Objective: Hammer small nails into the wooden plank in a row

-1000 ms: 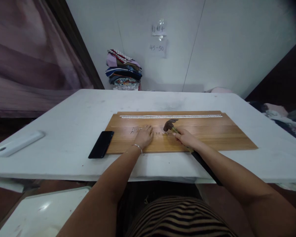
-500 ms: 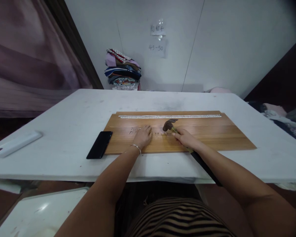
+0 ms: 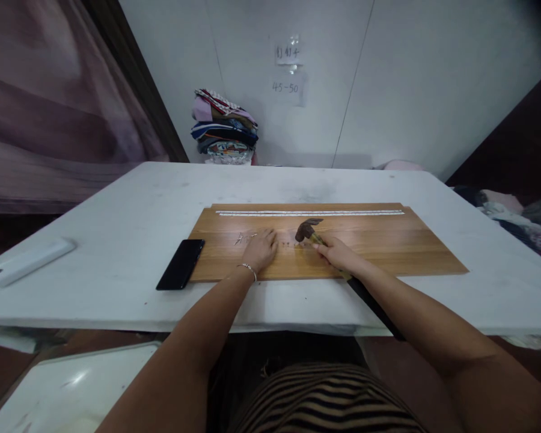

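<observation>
Right hand (image 3: 338, 255) is clamped on the dark-headed hammer (image 3: 307, 228), mid-frame over the long brown wooden board (image 3: 388, 246); its head's only crept slightly left. Left hand (image 3: 262, 249) lies on the board, can't tell if it's pinching anything.

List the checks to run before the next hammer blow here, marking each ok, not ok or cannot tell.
1. Right hand closed on the hammer, grip close to the head: ok.
2. Left hand flat on the board, apart from the hammer head: ok.
3. Board lying flat on the table: ok.
4. Small nails between the hands standing upright: cannot tell, too small.
5. Phone clear of the work: probably not ok, it lies at the board's left end.
</observation>
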Demonstrator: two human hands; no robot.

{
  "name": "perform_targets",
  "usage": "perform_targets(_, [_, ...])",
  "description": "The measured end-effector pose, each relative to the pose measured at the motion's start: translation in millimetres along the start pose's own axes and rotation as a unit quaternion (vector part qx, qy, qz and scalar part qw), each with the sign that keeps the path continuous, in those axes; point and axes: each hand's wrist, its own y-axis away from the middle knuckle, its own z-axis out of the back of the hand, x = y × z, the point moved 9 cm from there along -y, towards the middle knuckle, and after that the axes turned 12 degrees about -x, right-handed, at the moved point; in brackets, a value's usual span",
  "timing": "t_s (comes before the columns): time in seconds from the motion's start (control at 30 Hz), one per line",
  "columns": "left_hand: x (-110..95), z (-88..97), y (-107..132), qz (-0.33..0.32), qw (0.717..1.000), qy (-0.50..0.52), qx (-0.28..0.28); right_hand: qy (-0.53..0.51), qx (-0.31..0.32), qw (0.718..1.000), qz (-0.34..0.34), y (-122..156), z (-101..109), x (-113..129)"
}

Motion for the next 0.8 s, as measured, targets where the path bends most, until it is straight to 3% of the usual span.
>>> perform_targets(0.8, [-0.9,0.7,-0.9,0.009,1.0,0.008,0.006,-0.002,-0.004,1.0,0.016,-5.5,-2.3,-4.5])
